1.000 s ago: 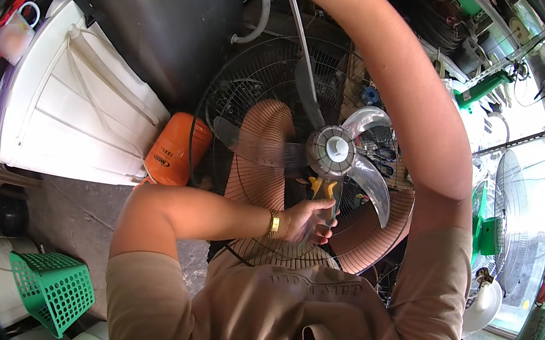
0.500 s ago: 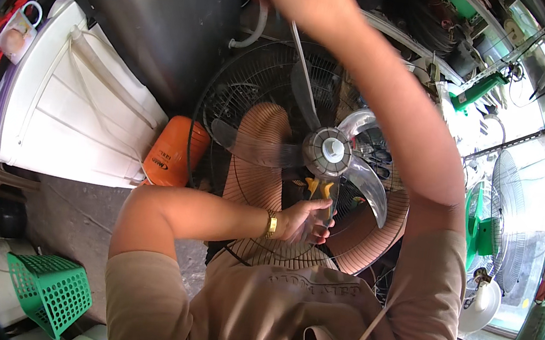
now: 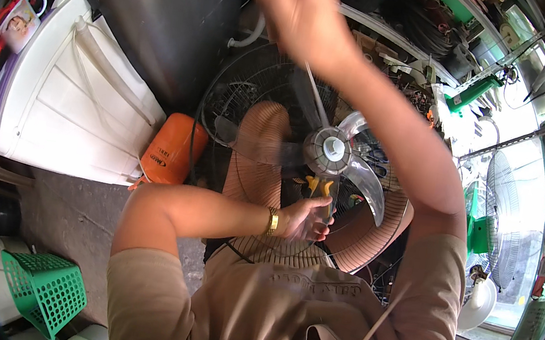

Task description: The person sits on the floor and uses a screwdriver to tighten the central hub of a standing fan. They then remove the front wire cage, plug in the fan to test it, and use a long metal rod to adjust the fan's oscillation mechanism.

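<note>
A fan with clear plastic blades and a grey hub (image 3: 329,150) stands in front of my body, between my legs. My left hand (image 3: 304,219), with a gold watch at the wrist, is closed around the lowest blade (image 3: 315,229). Another clear blade (image 3: 368,185) curves away to the right of the hub. Behind the blades spreads the black wire guard (image 3: 209,83). My right hand (image 3: 300,15) is raised beyond the fan at the top edge, away from the blades. Motion smears its fingers, so I cannot see whether they hold anything.
A yellow-handled tool (image 3: 320,186) shows behind the lowest blade. To the left are an orange bucket (image 3: 176,147), a large white bin-like box (image 3: 81,103) and a green basket (image 3: 47,288). A dark panel (image 3: 156,10) rises behind. A green fan (image 3: 481,232) stands right, beside glass.
My right hand has come down a little from the top edge, so more of it shows. My left hand keeps its hold on the blade, and the fan hardly differs.
</note>
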Available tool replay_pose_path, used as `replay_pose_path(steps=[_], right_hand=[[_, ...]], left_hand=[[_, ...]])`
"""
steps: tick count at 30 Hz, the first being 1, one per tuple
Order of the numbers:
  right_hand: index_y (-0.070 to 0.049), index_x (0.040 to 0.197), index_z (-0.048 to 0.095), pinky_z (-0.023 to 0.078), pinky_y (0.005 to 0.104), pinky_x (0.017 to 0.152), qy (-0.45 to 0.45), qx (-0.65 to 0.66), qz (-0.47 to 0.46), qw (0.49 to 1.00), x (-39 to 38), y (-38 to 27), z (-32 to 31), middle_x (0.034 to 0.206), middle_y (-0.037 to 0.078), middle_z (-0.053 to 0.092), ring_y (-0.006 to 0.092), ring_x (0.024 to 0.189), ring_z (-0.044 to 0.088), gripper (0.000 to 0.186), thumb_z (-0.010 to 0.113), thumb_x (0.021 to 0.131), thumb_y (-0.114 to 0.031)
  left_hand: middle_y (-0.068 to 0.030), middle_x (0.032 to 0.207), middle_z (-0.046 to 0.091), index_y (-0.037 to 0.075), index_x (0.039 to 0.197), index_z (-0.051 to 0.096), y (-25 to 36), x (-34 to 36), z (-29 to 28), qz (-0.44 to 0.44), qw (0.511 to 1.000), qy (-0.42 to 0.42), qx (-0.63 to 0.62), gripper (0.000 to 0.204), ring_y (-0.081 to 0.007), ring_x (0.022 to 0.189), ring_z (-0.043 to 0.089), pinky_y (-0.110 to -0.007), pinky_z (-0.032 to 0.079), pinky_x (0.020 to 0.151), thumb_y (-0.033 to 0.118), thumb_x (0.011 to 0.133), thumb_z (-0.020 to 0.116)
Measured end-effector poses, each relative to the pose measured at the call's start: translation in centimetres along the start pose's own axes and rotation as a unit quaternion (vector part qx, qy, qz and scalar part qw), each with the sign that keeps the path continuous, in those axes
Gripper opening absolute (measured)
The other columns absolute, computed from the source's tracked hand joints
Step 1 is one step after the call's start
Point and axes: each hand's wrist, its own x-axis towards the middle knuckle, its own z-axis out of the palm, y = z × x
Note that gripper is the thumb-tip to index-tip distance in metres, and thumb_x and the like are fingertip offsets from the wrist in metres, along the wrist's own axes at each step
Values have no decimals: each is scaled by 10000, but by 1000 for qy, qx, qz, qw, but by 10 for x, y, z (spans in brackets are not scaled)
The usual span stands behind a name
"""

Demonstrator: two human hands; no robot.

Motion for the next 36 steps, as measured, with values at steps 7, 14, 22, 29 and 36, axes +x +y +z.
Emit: replay_pose_path(steps=[7,14,22,29,36], right_hand=[[-38,1192,465,528,357,607,37,-182,3,983,-20,-2,-45,799,178,648,318,689,669,506,717,819,-270],[37,1238,436,464,472,892,-286,-243,260,890,-102,19,-105,1018,307,610,429,1017,601,768,708,774,-511],[-100,1218,534,534,403,605,-263,-474,64,838,-91,-6,-128,850,148,672,317,751,678,417,655,842,-237],[-189,1185,555,518,378,518,-99,-401,-81,907,-63,-31,-99,795,54,596,269,631,643,318,590,877,-260],[-217,1277,548,568,310,606,-475,-589,36,653,-97,-19,-110,1015,65,660,200,782,695,431,601,853,-160]], left_hand=[[-30,894,604,128,1014,561,2,1,-3,-5,1000,-19,11,339,-186,728,618,-351,554,690,443,895,603],[-43,863,584,132,992,552,2,2,5,-13,1000,-25,3,319,-205,731,582,-368,511,674,428,891,615],[-40,964,574,150,1040,586,5,1,-13,-28,997,-67,-25,297,-199,764,569,-355,516,694,424,934,547],[-31,935,590,144,1038,596,1,0,-6,-6,999,-47,-1,317,-186,743,580,-338,520,691,433,907,590],[-38,906,612,138,1033,591,1,-1,-2,-3,999,-32,4,323,-190,751,602,-352,529,691,431,899,602]])
